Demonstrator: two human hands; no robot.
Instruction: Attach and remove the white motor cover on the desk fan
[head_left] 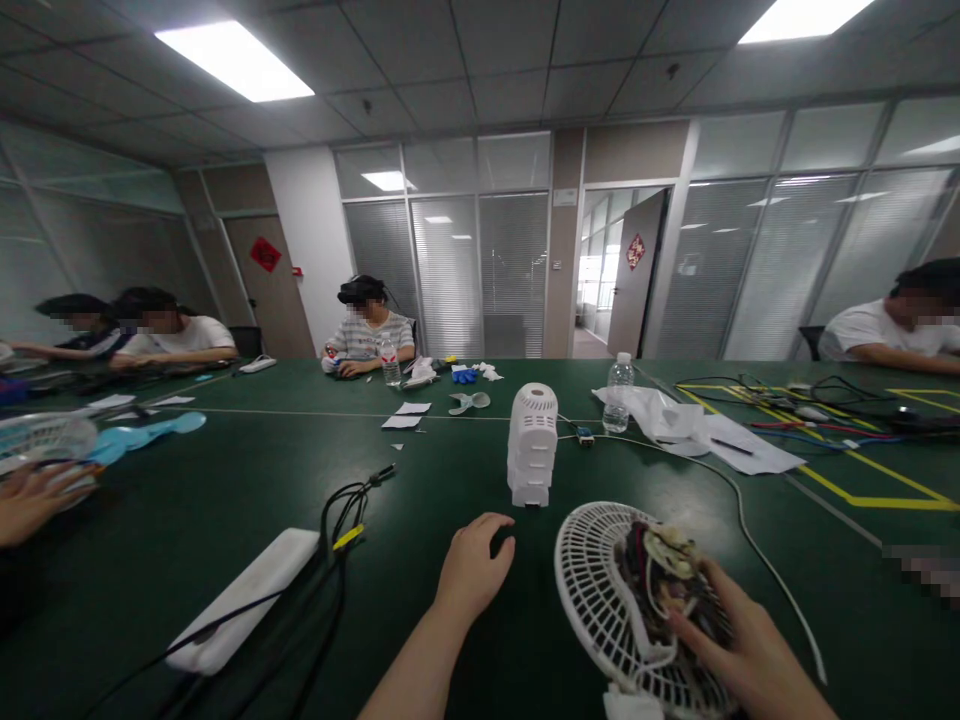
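My right hand (739, 635) grips the exposed motor (671, 550) and wiring in the middle of a round white fan grille (589, 570). The grille tilts toward me at the table's near right side. Some of the motor is hidden behind my fingers. My left hand (476, 565) rests at the table, palm down, thumb and fingers curved apart with nothing between them. Just beyond its fingertips a white plastic fan housing (532, 445) with slotted vents stands upright, apart from the hand. A pale cable (739, 490) curves from behind the housing round to the right of the grille.
A white power strip (247, 595) with black cables (341, 530) lies at left. Farther off are a water bottle (619, 395), white sheets (739, 445), fan blades (469, 402) and paper scraps (405, 415). A co-worker's hand (37, 500) shows at far left; other people sit around the table.
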